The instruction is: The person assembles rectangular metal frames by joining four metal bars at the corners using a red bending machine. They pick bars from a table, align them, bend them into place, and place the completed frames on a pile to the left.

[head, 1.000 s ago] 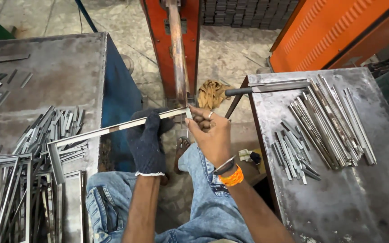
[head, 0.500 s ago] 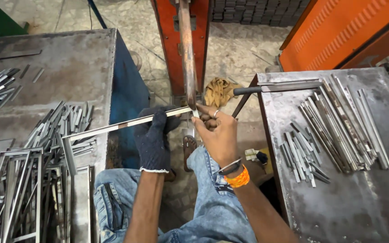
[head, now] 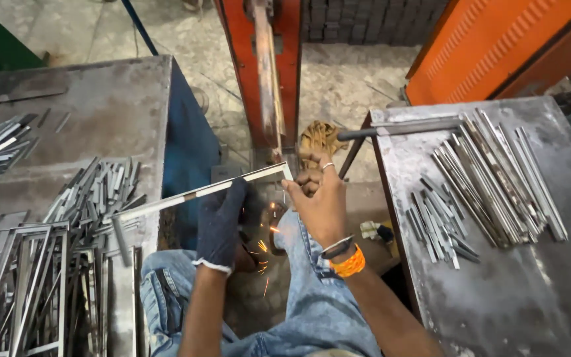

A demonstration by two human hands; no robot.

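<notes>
Both hands, the gloved left hand (head: 219, 221) and bare right hand (head: 318, 198), grip a metal strip (head: 199, 193) at the orange machine (head: 266, 73), sparks (head: 262, 248) flying beneath.

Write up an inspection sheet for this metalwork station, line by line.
Surface: two grey steel tables, left table and right table, both scuffed.
Job's things: thin L-shaped metal strip frame, its corner held at the orange upright machine; orange sparks fall below.
Clutter: short cut metal strips and finished rectangular frames on the left table; long metal strips on the right table; tan rag on the floor.
Hands: gloved left hand grips the strip; bare right hand pinches its corner.
Cables: one dark cable on the floor.
Surroundings: concrete floor, orange ribbed metal panel.
</notes>
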